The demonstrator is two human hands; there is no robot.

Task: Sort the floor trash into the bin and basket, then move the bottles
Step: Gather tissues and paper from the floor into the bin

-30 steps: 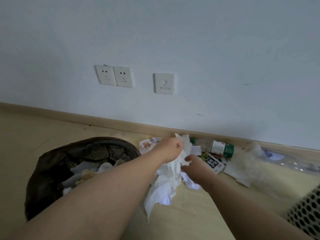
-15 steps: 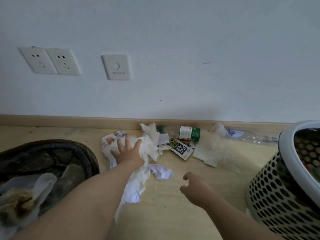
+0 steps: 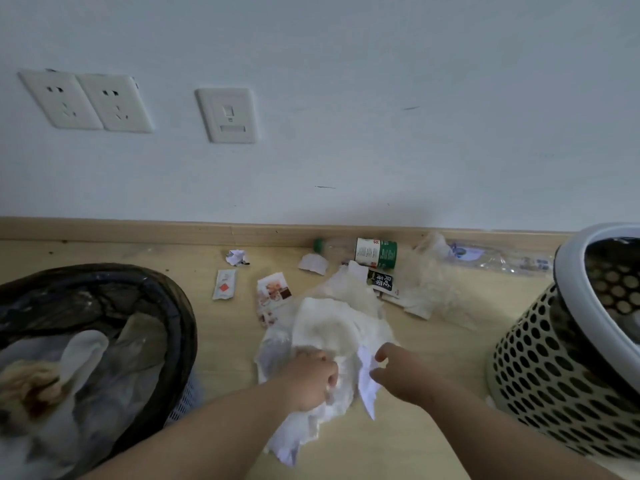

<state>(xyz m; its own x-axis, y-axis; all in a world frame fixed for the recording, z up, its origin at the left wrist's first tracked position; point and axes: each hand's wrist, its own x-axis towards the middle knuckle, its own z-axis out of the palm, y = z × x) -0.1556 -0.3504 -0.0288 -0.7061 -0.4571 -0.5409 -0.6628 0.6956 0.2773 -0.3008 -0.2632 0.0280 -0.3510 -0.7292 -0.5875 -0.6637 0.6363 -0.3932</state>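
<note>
Head: left hand half-buried gripping tissues

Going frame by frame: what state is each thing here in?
tissue wad: crumpled, held by both hands
left hand: grips the tissue wad
right hand: pinches the wad's edge
bin: bag-lined, partly filled
basket: upright, top open
green-label bottle: lying on its side
clear bottle: lying on its side
sachet: lying flat
</note>
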